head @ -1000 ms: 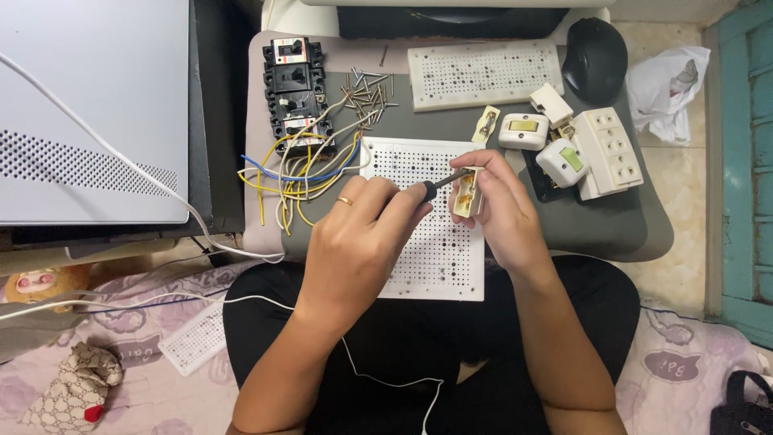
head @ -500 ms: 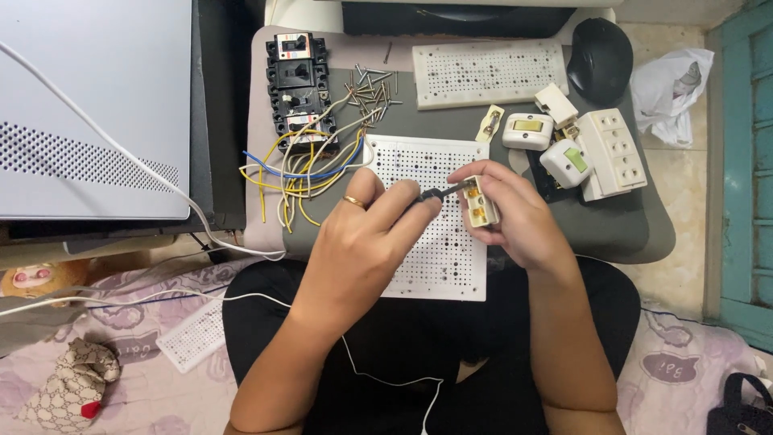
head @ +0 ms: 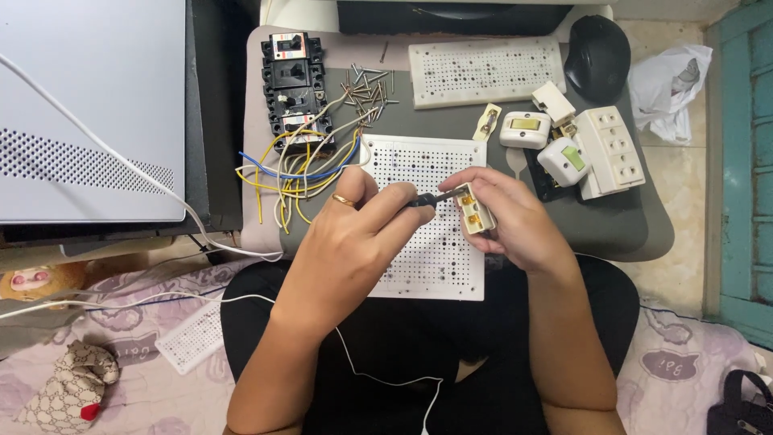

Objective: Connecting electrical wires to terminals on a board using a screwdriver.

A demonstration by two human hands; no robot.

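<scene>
Grey lap table spans the person's knees; to its left stands a large white perforated appliance case.

On the table, nearest the body, lies a white perforated plastic mounting board, flat, its near edge at the table's front. A second white perforated board lies at the far edge. Far left on the table: a black circuit breaker block, with a bundle of yellow, blue and white wires trailing from it toward the near board. A loose scatter of small metal screws sits between the breaker and the far board. Far right corner: a black computer mouse. Below it, a white multi-socket outlet block, with a white switch with yellow rocker and a white switch with green rocker just beside it.

Left hand, ring on one finger, is closed around the dark handle of a small screwdriver, shaft pointing right, over the near board.

Right hand grips a small cream plastic electrical part with brass terminals, fingers wrapped around it from the right, held above the near board's right edge. Screwdriver tip meets this part's upper end.
</scene>
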